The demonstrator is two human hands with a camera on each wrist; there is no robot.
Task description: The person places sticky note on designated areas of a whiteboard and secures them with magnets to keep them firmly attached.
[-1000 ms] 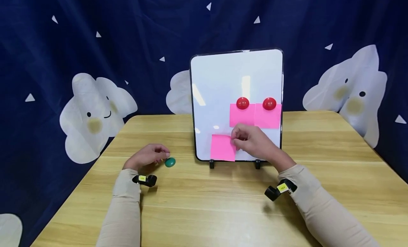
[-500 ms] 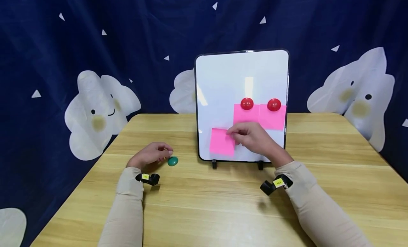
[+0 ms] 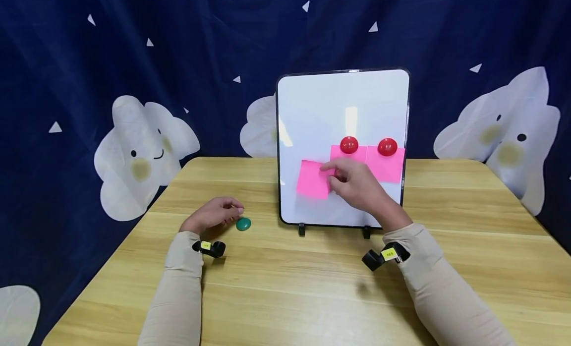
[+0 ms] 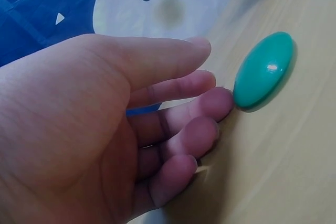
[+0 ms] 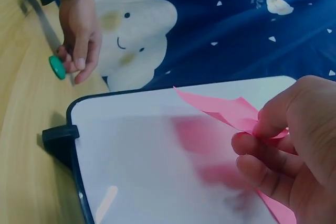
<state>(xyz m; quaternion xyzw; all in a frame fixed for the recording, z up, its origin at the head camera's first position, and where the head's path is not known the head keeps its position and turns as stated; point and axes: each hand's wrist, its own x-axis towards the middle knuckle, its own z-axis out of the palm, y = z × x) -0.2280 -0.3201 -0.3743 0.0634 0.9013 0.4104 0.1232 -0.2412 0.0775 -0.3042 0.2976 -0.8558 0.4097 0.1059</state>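
Note:
My right hand [image 3: 359,185] pinches a pink sticky note [image 3: 314,181] by its right side, just in front of the whiteboard [image 3: 303,113]. In the right wrist view the note [image 5: 223,109] stands off the board and slants. Two more pink notes are on the board, the right one [image 3: 387,168] and the left one [image 3: 337,152], partly hidden by my hand. A round red magnet [image 3: 349,144] sits over the left one's top edge, another red magnet [image 3: 387,147] over the right one's. My left hand [image 4: 131,114] rests on the table, fingers loosely bent, beside a green magnet [image 4: 264,70].
The whiteboard stands upright on black feet [image 3: 302,230] on a wooden table [image 3: 285,286]. Behind the table hangs a dark blue curtain [image 3: 214,28] with white clouds [image 3: 134,123].
My right hand has raised the pink sticky note from the board's bottom edge to just below the red-magnet row, tilting it slightly. My left hand stays beside the green magnet.

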